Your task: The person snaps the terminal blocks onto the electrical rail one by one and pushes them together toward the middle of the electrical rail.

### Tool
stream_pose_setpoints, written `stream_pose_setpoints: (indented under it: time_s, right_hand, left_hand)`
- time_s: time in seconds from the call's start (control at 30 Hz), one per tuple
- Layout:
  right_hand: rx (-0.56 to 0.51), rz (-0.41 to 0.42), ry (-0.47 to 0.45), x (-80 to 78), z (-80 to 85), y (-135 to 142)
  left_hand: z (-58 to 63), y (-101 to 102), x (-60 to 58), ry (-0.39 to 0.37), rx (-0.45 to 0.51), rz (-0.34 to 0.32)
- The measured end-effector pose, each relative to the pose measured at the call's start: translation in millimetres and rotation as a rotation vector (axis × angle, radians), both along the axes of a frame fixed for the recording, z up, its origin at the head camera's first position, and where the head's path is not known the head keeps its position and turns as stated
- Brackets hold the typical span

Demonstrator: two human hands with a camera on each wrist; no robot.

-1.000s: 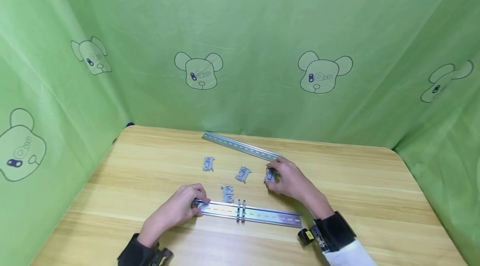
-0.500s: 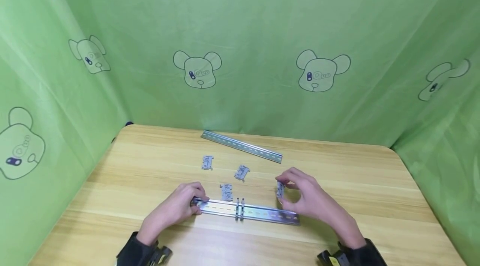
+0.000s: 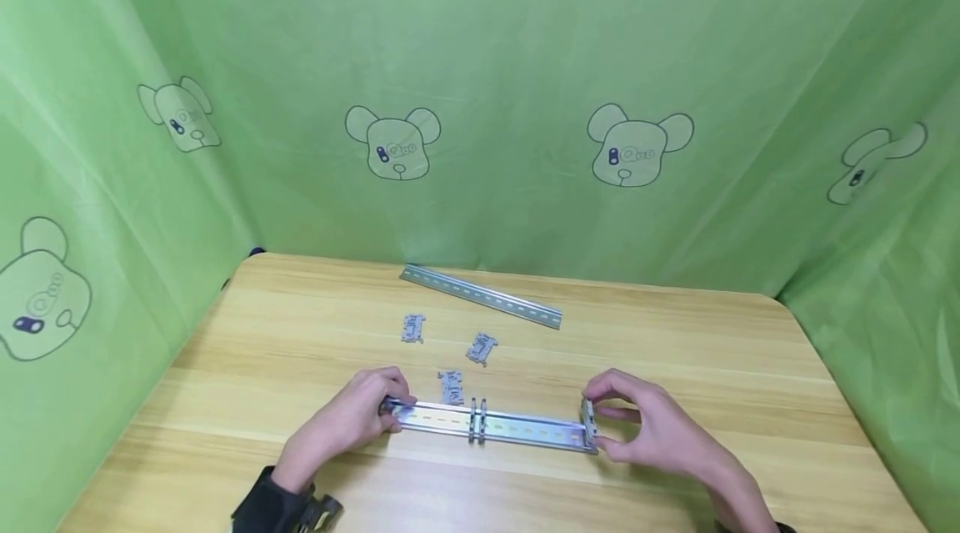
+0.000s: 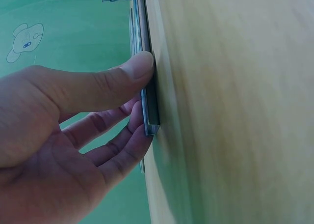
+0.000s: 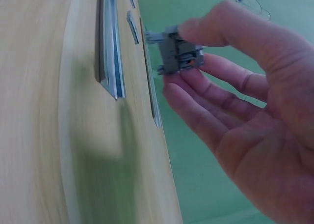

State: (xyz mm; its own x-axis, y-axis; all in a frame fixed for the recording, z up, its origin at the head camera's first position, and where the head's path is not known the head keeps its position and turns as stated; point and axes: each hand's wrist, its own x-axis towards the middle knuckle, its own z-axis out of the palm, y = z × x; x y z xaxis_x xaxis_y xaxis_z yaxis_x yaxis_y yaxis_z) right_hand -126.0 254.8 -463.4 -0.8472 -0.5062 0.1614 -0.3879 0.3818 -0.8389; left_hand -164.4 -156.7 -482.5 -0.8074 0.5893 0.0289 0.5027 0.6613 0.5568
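Observation:
My left hand (image 3: 354, 412) pinches the left end of a slotted metal DIN rail (image 3: 525, 431) lying on the table, the thumb (image 4: 140, 66) along one edge and the fingers along the other. Two thin terminal blocks (image 3: 482, 423) stand side by side across the rail near its middle. Another grey terminal block (image 5: 177, 52) is held between thumb and fingertips of my right hand (image 3: 663, 433), upright at the rail's right end. In the right wrist view a gap shows between this block and the rail.
Three loose grey terminal blocks lie behind the rail: one at the left (image 3: 412, 328), one in the middle (image 3: 482, 348), one close to the rail (image 3: 451, 387). A second DIN rail (image 3: 480, 294) lies slanted near the table's back edge. Green curtains (image 3: 517, 208) surround the wooden table.
My right hand has lifted the terminal block off the table and brought it toward me and right, turning it upright at the rail's right end. My left hand keeps its hold.

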Motion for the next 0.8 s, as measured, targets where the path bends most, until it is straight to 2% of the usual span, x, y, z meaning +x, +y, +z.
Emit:
stream_pose_setpoints:
  time_s: [0.37,0.8]
  right_hand:
    - [0.058,0.000,-0.132,2.1,-0.4,15.5]
    - [0.079,0.013,-0.118,3.3,-7.3,25.2]
  left_hand:
    - [-0.8,-0.7,3.1,-0.002,0.005,0.007]
    - [-2.6,0.6,0.7,0.025,0.003,-0.001]
